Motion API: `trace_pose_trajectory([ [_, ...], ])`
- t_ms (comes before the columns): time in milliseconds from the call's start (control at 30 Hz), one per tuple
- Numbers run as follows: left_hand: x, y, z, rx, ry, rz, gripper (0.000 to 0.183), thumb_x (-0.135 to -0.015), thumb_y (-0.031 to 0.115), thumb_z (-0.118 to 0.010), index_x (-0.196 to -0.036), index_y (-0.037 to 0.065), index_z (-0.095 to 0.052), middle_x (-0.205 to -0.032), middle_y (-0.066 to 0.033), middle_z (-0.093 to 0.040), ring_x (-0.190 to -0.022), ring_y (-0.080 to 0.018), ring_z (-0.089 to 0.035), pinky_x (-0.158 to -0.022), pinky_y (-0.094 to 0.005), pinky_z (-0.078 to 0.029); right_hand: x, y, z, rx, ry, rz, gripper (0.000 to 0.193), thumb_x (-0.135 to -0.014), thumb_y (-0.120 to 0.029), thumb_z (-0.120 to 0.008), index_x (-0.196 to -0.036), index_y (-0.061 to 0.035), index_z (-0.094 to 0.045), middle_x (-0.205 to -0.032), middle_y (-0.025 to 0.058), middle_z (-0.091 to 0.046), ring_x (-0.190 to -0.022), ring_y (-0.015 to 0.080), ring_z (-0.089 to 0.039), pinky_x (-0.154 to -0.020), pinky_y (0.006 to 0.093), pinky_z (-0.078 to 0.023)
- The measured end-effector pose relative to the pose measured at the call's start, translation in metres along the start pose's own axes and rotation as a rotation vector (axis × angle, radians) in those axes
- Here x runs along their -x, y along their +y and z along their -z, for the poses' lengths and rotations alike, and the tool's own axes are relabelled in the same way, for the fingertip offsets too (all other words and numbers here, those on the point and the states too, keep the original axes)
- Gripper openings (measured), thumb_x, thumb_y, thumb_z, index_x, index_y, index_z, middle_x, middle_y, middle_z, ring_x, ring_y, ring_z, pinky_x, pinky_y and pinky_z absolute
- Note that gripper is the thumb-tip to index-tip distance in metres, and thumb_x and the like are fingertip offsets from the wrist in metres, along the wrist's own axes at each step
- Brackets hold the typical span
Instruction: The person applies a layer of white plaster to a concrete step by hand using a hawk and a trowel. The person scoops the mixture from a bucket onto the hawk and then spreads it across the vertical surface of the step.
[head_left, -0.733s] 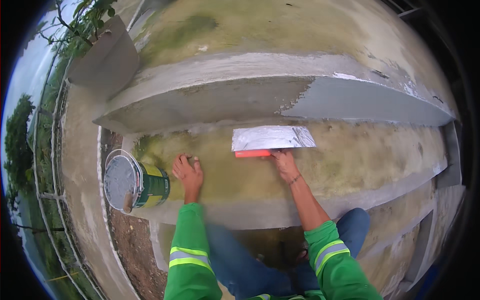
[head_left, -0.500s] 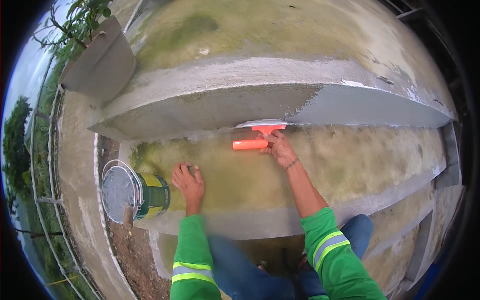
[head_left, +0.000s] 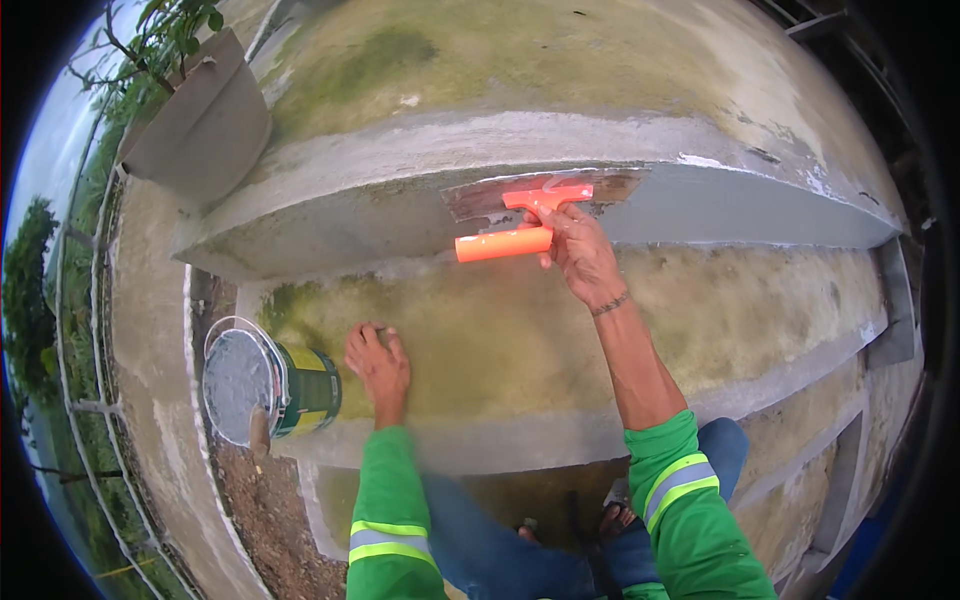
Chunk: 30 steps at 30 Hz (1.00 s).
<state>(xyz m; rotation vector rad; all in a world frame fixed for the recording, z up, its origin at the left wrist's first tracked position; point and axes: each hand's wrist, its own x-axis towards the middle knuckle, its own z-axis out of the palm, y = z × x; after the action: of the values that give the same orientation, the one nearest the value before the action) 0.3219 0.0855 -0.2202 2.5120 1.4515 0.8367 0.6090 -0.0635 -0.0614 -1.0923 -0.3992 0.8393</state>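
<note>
My right hand [head_left: 577,245] is closed around the orange handle [head_left: 500,243] of a finishing trowel. The trowel's metal blade [head_left: 470,200] lies flat along the vertical face of the concrete step [head_left: 330,225]. Smooth grey coating [head_left: 730,208] covers the riser to the right of the blade; to the left the face is rougher and stained. My left hand [head_left: 378,362] rests on the mossy tread, fingers spread a little, holding nothing. Beside it on the left is a green and yellow bucket [head_left: 310,390] of grey paste [head_left: 235,385], with a brown tool handle [head_left: 260,432] at its rim.
A large planter [head_left: 200,125] with a leafy plant stands at the upper left. Past the step's left end run a strip of bare soil [head_left: 265,510] and a metal railing [head_left: 80,400]. My legs [head_left: 500,540] are below the tread, with lower steps [head_left: 800,450] to the right.
My right hand has carried the trowel up from the foot of the riser, and its blade now faces the wall. The left hand stays where it was.
</note>
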Motion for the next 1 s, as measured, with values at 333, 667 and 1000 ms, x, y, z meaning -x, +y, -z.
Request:
trace_pose_trajectory([
  [333,0.001,-0.004,0.001,-0.023,0.016,-0.007,0.024,-0.093,0.021,-0.058,-0.112,0.008,-0.056,-0.124,-0.0125,-0.052,-0.122,-0.0339,-0.044,-0.103,-0.0488,-0.031,0.051,0.063,0.047,-0.113,0.037,0.228,0.032,-0.092,0.001,-0.057,-0.124,-0.0024,-0.053,-0.115,0.0093,-0.061,-0.099,0.0242,-0.060,-0.075,0.0420,-0.050],
  [667,0.001,-0.006,0.000,-0.021,-0.023,0.007,0.026,-0.091,0.023,-0.058,-0.112,0.008,-0.055,-0.126,-0.0146,-0.050,-0.125,-0.0335,-0.042,-0.104,-0.0498,-0.030,0.063,0.172,0.044,0.045,0.005,-0.113,0.028,-0.092,-0.015,-0.063,-0.112,0.0052,-0.062,-0.105,0.0094,-0.067,-0.081,0.0192,-0.063,-0.082,0.0345,-0.048],
  [1000,-0.001,-0.001,0.000,0.005,-0.015,0.026,0.024,-0.091,0.023,-0.058,-0.111,0.009,-0.056,-0.127,-0.0142,-0.050,-0.127,-0.0331,-0.041,-0.106,-0.0498,-0.029,0.078,0.158,0.021,-0.038,0.037,-0.190,0.031,-0.093,0.000,-0.061,-0.123,-0.0020,-0.056,-0.117,0.0093,-0.061,-0.102,0.0228,-0.061,-0.075,0.0419,-0.060],
])
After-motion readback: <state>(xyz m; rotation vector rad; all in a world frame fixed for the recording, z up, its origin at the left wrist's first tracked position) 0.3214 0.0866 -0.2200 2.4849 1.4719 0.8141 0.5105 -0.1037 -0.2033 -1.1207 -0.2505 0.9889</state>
